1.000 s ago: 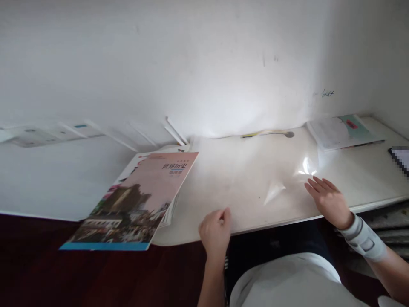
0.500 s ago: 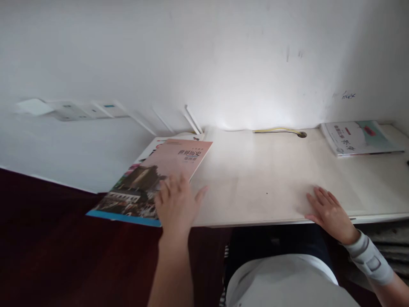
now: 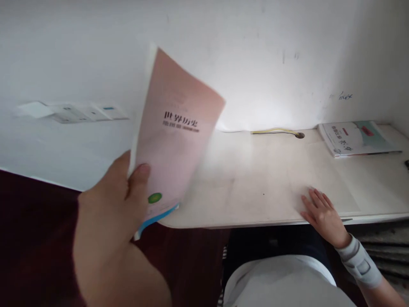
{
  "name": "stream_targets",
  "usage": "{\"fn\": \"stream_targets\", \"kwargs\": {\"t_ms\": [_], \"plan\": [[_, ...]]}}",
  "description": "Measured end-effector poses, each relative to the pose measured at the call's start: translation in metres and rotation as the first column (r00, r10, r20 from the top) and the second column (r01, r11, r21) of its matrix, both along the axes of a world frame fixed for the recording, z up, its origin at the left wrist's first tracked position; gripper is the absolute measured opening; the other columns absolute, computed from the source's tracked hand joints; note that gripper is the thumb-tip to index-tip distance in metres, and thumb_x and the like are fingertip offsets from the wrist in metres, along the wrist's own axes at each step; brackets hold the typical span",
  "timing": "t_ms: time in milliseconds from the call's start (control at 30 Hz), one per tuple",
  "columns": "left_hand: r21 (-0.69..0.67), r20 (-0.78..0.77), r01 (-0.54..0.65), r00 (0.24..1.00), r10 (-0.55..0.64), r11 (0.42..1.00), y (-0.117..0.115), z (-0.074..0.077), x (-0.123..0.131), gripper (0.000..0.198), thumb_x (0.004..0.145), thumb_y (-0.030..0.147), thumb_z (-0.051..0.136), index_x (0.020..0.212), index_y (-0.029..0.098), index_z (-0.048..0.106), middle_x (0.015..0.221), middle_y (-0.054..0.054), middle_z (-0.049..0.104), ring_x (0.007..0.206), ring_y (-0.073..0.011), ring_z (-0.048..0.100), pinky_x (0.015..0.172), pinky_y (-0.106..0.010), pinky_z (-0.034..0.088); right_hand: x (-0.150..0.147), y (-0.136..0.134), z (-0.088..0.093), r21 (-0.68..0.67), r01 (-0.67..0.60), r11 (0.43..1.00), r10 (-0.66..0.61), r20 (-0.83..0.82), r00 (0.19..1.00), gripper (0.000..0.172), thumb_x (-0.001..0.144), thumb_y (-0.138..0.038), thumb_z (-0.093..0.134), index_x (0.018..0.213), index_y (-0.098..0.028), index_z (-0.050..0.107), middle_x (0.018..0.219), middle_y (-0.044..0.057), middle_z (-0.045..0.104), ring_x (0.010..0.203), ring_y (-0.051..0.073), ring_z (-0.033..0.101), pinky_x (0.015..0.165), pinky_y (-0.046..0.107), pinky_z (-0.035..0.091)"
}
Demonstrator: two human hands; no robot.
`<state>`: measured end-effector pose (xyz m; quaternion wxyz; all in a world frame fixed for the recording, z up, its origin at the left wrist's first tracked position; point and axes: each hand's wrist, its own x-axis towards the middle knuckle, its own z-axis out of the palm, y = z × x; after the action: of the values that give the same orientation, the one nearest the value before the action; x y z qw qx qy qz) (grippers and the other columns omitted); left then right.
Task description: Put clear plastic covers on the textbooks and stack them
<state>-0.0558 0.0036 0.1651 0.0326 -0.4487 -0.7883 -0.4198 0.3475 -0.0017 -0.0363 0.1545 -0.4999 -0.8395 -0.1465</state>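
My left hand (image 3: 111, 217) is closed on a pink-covered book (image 3: 174, 128), thumb on its cover, and holds it raised and tilted above the left end of the white desk (image 3: 255, 179). The book bears dark printed characters, a green dot and a blue lower edge. Near the desk's front edge my right hand (image 3: 321, 213) lies flat with fingers stretched out, holding nothing. A grey cuff covers that wrist.
A second book (image 3: 356, 137) with a teal and white cover lies at the desk's far right. A yellow cable (image 3: 275, 131) runs along the wall to a hole. White papers (image 3: 70, 111) sit at the far left against the wall. Dark floor lies below.
My left hand went from the desk edge to the pink book, took hold of it and lifted it up off the desk. The right hand stayed flat in place.
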Motion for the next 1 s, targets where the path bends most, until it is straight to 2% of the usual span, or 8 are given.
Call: {"fn": "stream_targets", "kwargs": {"t_ms": [100, 200, 267, 367, 533, 767, 867, 1000], "plan": [[0.088, 0.093, 0.316, 0.942, -0.324, 0.945, 0.024, -0.013, 0.027, 0.048, 0.076, 0.044, 0.057, 0.121, 0.028, 0.055, 0.111, 0.003, 0.064, 0.099, -0.0247, 0.056, 0.094, -0.045, 0.042, -0.002, -0.001, 0.001, -0.011, 0.009, 1.000, -0.009, -0.010, 1.000, 0.040, 0.088, -0.040, 0.048, 0.120, -0.017, 0.056, 0.130, 0.017, 0.051, 0.126, 0.029, 0.042, 0.099, 0.045, 0.038], [0.180, 0.519, 0.548, 0.652, -0.552, 0.817, 0.055, -0.054, 0.055, 0.054, 0.071, 0.050, 0.059, 0.117, 0.021, 0.057, 0.095, -0.004, 0.069, 0.083, -0.0235, 0.063, 0.074, -0.037, 0.052, -0.003, -0.001, 0.003, -0.021, 0.011, 1.000, -0.011, -0.017, 1.000, 0.040, 0.088, -0.039, 0.049, 0.120, -0.017, 0.057, 0.132, 0.017, 0.050, 0.127, 0.029, 0.041, 0.099, 0.046, 0.038], [0.191, 0.696, 0.633, 0.451, -0.558, 0.750, 0.069, -0.086, 0.069, 0.057, 0.070, 0.050, 0.060, 0.118, 0.019, 0.055, 0.091, -0.007, 0.070, 0.079, -0.0230, 0.065, 0.067, -0.034, 0.052, -0.004, -0.001, 0.004, -0.027, 0.017, 0.999, -0.017, -0.021, 1.000, 0.040, 0.088, -0.039, 0.049, 0.121, -0.017, 0.056, 0.132, 0.017, 0.049, 0.127, 0.029, 0.041, 0.099, 0.046, 0.038], [0.160, 0.794, 0.665, 0.352, -0.495, 0.729, 0.078, -0.125, 0.074, 0.060, 0.068, 0.049, 0.062, 0.117, 0.015, 0.054, 0.093, -0.009, 0.069, 0.077, -0.0218, 0.065, 0.066, -0.031, 0.052, -0.004, -0.001, 0.004, -0.034, 0.027, 0.999, -0.028, -0.033, 0.999, 0.040, 0.088, -0.038, 0.049, 0.121, -0.017, 0.056, 0.133, 0.017, 0.049, 0.127, 0.029, 0.040, 0.100, 0.046, 0.037], [0.064, 0.788, 0.706, 0.399, -0.469, 0.706, 0.080, -0.153, 0.062, 0.054, 0.072, 0.047, 0.058, 0.115, 0.014, 0.053, 0.096, -0.008, 0.067, 0.079, -0.0196, 0.063, 0.068, -0.030, 0.050, -0.006, 0.001, 0.006, -0.048, 0.012, 0.999, -0.014, -0.034, 0.999, 0.039, 0.088, -0.037, 0.049, 0.121, -0.018, 0.056, 0.132, 0.017, 0.050, 0.127, 0.028, 0.040, 0.100, 0.045, 0.037], [-0.357, 0.214, 0.583, 0.812, -0.543, 0.730, 0.066, -0.151, 0.060, 0.040, 0.081, 0.030, 0.044, 0.117, 0.015, 0.054, 0.103, -0.012, 0.064, 0.094, -0.0256, 0.060, 0.084, -0.042, 0.046, -0.008, 0.000, 0.011, -0.060, 0.012, 0.998, -0.014, -0.030, 0.999, 0.034, 0.088, -0.035, 0.049, 0.117, -0.020, 0.059, 0.130, 0.015, 0.052, 0.125, 0.026, 0.043, 0.098, 0.043, 0.039], [-0.458, -0.121, 0.440, 0.830, -0.545, 0.772, 0.058, -0.158, 0.062, 0.041, 0.083, 0.029, 0.042, 0.117, 0.008, 0.054, 0.119, -0.020, 0.056, 0.112, -0.0317, 0.051, 0.094, -0.046, 0.041, -0.014, 0.000, 0.017, -0.061, 0.007, 0.998, -0.008, -0.026, 1.000, 0.037, 0.089, -0.036, 0.047, 0.119, -0.018, 0.057, 0.133, 0.016, 0.049, 0.127, 0.027, 0.041, 0.099, 0.044, 0.038], [-0.507, -0.294, 0.336, 0.798, -0.526, 0.794, 0.053, -0.174, 0.064, 0.043, 0.087, 0.033, 0.037, 0.116, 0.006, 0.054, 0.134, -0.022, 0.044, 0.123, -0.0331, 0.042, 0.098, -0.046, 0.038, -0.035, 0.002, 0.021, -0.089, -0.096, 0.991, 0.093, -0.042, 0.995, 0.050, 0.089, -0.042, 0.046, 0.129, -0.013, 0.047, 0.137, 0.016, 0.045, 0.130, 0.026, 0.037, 0.103, 0.046, 0.033]]}}
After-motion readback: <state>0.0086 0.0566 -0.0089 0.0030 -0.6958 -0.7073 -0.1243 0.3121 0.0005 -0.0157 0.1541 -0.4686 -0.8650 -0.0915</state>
